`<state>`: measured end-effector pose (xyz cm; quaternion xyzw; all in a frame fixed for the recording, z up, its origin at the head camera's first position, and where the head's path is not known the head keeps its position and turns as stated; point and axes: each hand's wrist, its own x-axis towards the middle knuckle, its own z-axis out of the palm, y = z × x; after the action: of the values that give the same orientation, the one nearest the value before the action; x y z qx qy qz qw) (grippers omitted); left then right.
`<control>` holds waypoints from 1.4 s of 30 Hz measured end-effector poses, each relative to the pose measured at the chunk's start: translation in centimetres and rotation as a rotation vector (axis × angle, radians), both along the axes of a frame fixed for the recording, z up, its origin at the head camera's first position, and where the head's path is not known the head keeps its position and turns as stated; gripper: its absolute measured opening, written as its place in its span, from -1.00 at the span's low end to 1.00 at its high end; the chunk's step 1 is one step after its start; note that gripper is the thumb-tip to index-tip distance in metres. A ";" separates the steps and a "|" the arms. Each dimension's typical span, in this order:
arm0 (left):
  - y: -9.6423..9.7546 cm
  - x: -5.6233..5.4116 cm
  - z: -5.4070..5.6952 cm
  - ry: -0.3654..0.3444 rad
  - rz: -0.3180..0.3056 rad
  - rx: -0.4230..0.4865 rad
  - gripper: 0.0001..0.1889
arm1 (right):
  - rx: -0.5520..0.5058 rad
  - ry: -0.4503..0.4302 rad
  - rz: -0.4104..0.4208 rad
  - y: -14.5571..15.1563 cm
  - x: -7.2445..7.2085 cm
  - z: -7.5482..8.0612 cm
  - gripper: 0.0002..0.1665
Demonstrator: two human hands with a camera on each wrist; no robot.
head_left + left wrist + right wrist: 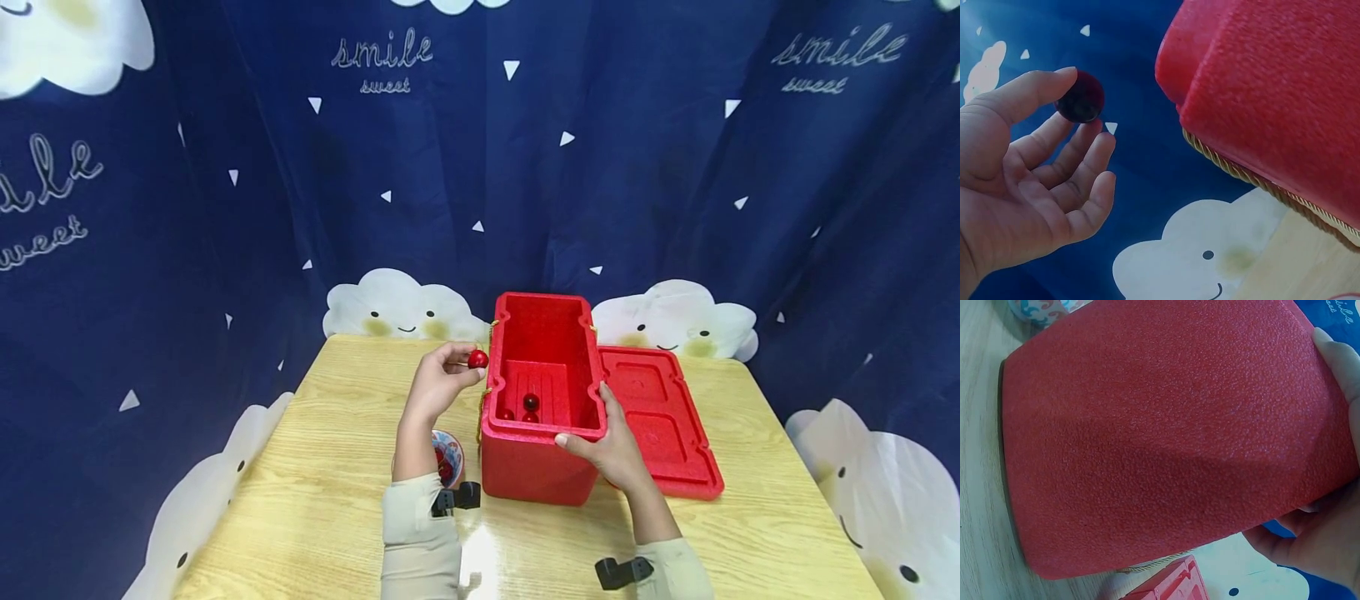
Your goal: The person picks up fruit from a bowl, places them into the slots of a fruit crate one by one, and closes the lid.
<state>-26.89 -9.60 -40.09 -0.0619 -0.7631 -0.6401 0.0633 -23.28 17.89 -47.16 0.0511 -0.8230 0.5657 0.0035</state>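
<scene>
My left hand pinches a round, dark red cherry between thumb and fingertips, just left of the rim of a tall red foam box. In the left wrist view the cherry stands clear of the box wall, while the other fingers are loosely bent. The right hand grips the box's near right corner, thumb on the front rim and fingers along the right side. Several dark red cherries lie on the box floor at its near end. The box has no lid on.
Behind my left forearm, a patterned bowl with cherries is partly hidden. The red lid lies on the wooden table, right of the box. Gold cord hangs along the box's left side. A blue curtain rises behind the table.
</scene>
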 end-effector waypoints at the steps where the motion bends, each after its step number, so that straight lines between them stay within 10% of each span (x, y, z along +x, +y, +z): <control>1: 0.1 -0.1 0.1 0.006 -0.005 0.000 -0.63 | 0.001 0.003 0.002 0.0 0.0 0.0 0.36; 22: 2.0 -1.9 1.9 0.031 -0.083 -0.007 -0.65 | 0.013 -0.012 -0.012 0.1 0.1 0.2 0.37; 42: 3.8 -6.9 3.0 -0.140 -0.297 -0.173 -0.62 | -0.004 -0.012 -0.006 -0.1 -0.2 -0.3 0.37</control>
<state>-33.75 -5.82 -37.07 -0.1345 -0.8005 -0.5770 -0.0909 -23.48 17.83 -47.46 0.0455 -0.8221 0.5675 0.0004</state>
